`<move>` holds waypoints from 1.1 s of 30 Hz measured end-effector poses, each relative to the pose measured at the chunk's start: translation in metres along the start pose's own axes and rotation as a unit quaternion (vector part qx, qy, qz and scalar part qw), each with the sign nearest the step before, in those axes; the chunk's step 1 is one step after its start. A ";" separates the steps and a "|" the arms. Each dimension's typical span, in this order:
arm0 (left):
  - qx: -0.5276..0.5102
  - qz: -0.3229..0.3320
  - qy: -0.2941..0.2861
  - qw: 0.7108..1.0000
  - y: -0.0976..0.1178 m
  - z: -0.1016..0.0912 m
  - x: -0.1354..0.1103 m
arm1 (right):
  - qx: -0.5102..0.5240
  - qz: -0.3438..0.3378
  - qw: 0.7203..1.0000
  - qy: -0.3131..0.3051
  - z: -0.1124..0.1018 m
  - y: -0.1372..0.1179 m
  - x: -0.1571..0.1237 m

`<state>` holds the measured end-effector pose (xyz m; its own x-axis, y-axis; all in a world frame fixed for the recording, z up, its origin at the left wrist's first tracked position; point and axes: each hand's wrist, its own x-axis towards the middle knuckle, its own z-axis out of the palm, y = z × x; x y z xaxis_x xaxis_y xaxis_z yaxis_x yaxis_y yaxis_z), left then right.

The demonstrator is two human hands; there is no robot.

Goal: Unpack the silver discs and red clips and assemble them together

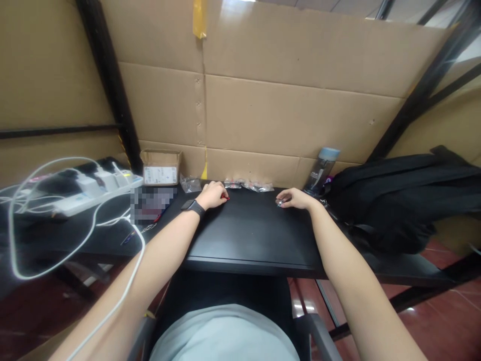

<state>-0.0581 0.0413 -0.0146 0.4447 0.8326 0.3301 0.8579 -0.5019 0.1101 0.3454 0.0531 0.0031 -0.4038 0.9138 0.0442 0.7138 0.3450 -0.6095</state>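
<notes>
My left hand (213, 194) rests on the black table (248, 235) near its far edge, fingers curled round a small red-tipped thing I cannot name. A black watch (192, 207) sits on that wrist. My right hand (295, 199) lies further right on the table, fingers pinched on a small shiny object. Several small clear plastic bags (248, 185) lie along the back edge between and just beyond the two hands.
A small cardboard box (161, 167) and another clear bag (190, 183) stand at the back left. A white power strip (95, 189) with white cables lies at left. A water bottle (321, 170) and a black backpack (402, 200) are at right. A cardboard wall (293, 110) backs the table.
</notes>
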 end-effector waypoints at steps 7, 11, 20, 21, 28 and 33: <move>0.001 -0.010 0.000 1.000 0.001 0.006 0.001 | 0.041 -0.014 0.999 0.005 -0.002 -0.002 -0.004; -0.001 -0.011 -0.006 1.000 0.002 0.007 0.001 | 0.008 -0.027 0.999 0.024 0.002 -0.014 -0.003; -0.015 0.012 0.010 1.000 0.013 0.002 0.001 | -0.029 -0.138 0.990 0.007 0.047 -0.077 0.006; -0.028 0.018 0.019 0.999 0.016 0.001 0.001 | -0.027 -0.144 0.989 0.019 0.052 -0.081 0.007; -0.199 0.061 0.042 0.977 0.037 -0.004 0.001 | 0.142 -0.149 0.977 0.058 0.072 -0.082 0.016; -0.248 0.067 0.101 0.961 0.045 -0.004 0.000 | 0.300 -0.138 0.943 0.048 0.079 -0.084 0.017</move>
<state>-0.0210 0.0177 -0.0062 0.4404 0.7156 0.5422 0.5464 -0.6928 0.4706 0.2335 0.0228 -0.0075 -0.4519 0.8327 0.3201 0.1261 0.4149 -0.9011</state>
